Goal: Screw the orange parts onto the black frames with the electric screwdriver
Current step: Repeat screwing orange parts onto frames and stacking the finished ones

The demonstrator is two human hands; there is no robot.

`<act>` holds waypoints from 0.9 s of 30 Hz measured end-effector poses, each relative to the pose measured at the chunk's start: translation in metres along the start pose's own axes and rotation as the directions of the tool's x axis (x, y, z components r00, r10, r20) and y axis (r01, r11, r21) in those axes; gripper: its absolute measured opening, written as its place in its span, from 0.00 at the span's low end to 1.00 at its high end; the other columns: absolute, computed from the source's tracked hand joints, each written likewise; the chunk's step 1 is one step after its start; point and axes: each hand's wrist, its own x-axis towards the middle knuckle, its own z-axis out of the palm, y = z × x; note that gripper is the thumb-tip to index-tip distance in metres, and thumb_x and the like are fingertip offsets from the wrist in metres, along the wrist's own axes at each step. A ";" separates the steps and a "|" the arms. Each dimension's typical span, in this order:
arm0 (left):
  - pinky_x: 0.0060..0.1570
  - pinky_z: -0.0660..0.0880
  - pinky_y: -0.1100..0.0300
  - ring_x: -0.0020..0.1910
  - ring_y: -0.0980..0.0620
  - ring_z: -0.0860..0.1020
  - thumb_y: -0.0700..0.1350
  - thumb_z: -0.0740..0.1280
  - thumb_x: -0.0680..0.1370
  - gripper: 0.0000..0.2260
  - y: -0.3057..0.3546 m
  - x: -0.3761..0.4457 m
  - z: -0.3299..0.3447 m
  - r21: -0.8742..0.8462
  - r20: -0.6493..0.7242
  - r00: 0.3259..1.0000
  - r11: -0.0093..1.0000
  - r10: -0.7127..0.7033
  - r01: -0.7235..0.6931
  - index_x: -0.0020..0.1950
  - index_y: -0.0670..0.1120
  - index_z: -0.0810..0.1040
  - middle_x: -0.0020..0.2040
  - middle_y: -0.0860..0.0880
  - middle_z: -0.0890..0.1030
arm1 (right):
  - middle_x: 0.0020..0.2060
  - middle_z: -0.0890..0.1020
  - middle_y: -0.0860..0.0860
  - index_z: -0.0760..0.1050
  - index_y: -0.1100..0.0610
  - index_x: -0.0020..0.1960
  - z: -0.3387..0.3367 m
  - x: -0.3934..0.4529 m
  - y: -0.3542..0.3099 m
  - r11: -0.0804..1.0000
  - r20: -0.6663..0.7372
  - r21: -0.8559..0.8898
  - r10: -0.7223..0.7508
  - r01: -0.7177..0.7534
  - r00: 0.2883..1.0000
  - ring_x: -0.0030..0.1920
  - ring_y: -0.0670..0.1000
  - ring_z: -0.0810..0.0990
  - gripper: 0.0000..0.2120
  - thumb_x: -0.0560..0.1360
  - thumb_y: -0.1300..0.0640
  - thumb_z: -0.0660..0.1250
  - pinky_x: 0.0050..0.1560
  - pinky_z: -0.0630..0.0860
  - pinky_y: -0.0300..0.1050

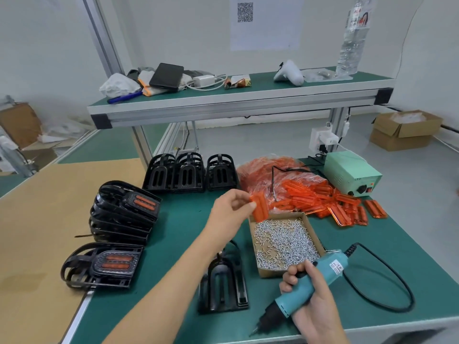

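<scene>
My left hand [229, 212] pinches one orange part [260, 207] in the air above the far edge of the screw box. My right hand [310, 296] grips the teal electric screwdriver [305, 286] near the table's front edge, its black tip pointing down and left. A bare black frame [223, 281] stands on the green mat between my forearms. More loose orange parts [330, 202] lie in a heap at the right, beside a bag of them [263, 170]. Finished frames with orange inserts [124, 212] are stacked at the left, and another one [104, 264] lies in front of them.
A cardboard box of silver screws [283, 242] sits right of centre. Three empty black frames [188, 173] stand at the back. The green power supply [350, 172] is at the back right, and the screwdriver's black cable [387, 281] loops over the mat. A shelf [236, 100] hangs overhead.
</scene>
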 end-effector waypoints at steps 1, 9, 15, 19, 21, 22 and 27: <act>0.51 0.79 0.60 0.45 0.57 0.82 0.44 0.73 0.78 0.05 -0.006 -0.021 -0.014 0.074 -0.021 0.999 0.997 0.036 -0.034 0.49 0.54 0.80 0.46 0.51 0.86 | 0.36 0.77 0.55 0.78 0.58 0.38 0.000 0.000 0.000 1.000 -0.003 -0.011 -0.005 0.004 1.000 0.31 0.48 0.74 0.10 0.76 0.55 0.68 0.29 0.75 0.41; 0.56 0.75 0.63 0.57 0.61 0.76 0.47 0.69 0.79 0.05 -0.063 -0.135 -0.076 0.633 0.228 0.916 0.665 0.330 -0.397 0.52 0.56 0.75 0.54 0.62 0.77 | 0.36 0.77 0.53 0.76 0.56 0.41 -0.001 -0.001 0.002 0.996 0.003 -0.071 -0.049 0.049 0.999 0.32 0.47 0.74 0.07 0.76 0.55 0.70 0.31 0.75 0.40; 0.54 0.78 0.56 0.57 0.52 0.78 0.44 0.65 0.82 0.01 -0.078 -0.139 -0.073 0.687 0.461 0.824 0.454 0.331 -0.567 0.54 0.49 0.75 0.57 0.55 0.80 | 0.36 0.77 0.52 0.77 0.55 0.38 0.000 -0.004 0.004 0.995 0.001 -0.076 -0.056 0.056 0.998 0.32 0.46 0.73 0.09 0.76 0.54 0.70 0.31 0.74 0.39; 0.55 0.76 0.57 0.56 0.52 0.76 0.43 0.63 0.82 0.01 -0.075 -0.142 -0.073 0.670 0.509 0.810 0.456 0.292 -0.586 0.51 0.49 0.74 0.56 0.55 0.78 | 0.36 0.77 0.52 0.77 0.55 0.38 0.001 -0.005 0.003 0.996 -0.008 -0.064 -0.057 0.057 0.998 0.32 0.46 0.73 0.09 0.76 0.54 0.69 0.30 0.74 0.39; 0.62 0.73 0.58 0.54 0.53 0.75 0.41 0.64 0.78 0.04 -0.074 -0.145 -0.073 0.665 0.506 0.811 0.466 0.293 -0.584 0.49 0.49 0.73 0.53 0.55 0.78 | 0.36 0.77 0.52 0.76 0.55 0.39 0.001 -0.005 0.004 0.996 -0.007 -0.063 -0.059 0.059 0.998 0.32 0.46 0.73 0.08 0.76 0.54 0.70 0.30 0.75 0.39; 0.68 0.69 0.58 0.54 0.54 0.76 0.41 0.65 0.75 0.05 -0.074 -0.146 -0.074 0.668 0.494 0.817 0.472 0.296 -0.575 0.48 0.50 0.73 0.52 0.56 0.78 | 0.36 0.77 0.52 0.76 0.55 0.40 0.001 -0.005 0.004 0.996 -0.004 -0.065 -0.063 0.063 0.998 0.31 0.46 0.73 0.08 0.76 0.54 0.70 0.30 0.75 0.39; 0.73 0.68 0.55 0.56 0.58 0.78 0.48 0.68 0.81 0.04 -0.080 -0.149 -0.073 0.672 0.441 0.840 0.504 0.315 -0.542 0.47 0.50 0.79 0.54 0.58 0.81 | 0.36 0.77 0.52 0.78 0.55 0.38 -0.001 -0.003 0.004 0.995 0.008 -0.077 -0.060 0.061 0.998 0.32 0.46 0.74 0.09 0.76 0.54 0.69 0.31 0.75 0.40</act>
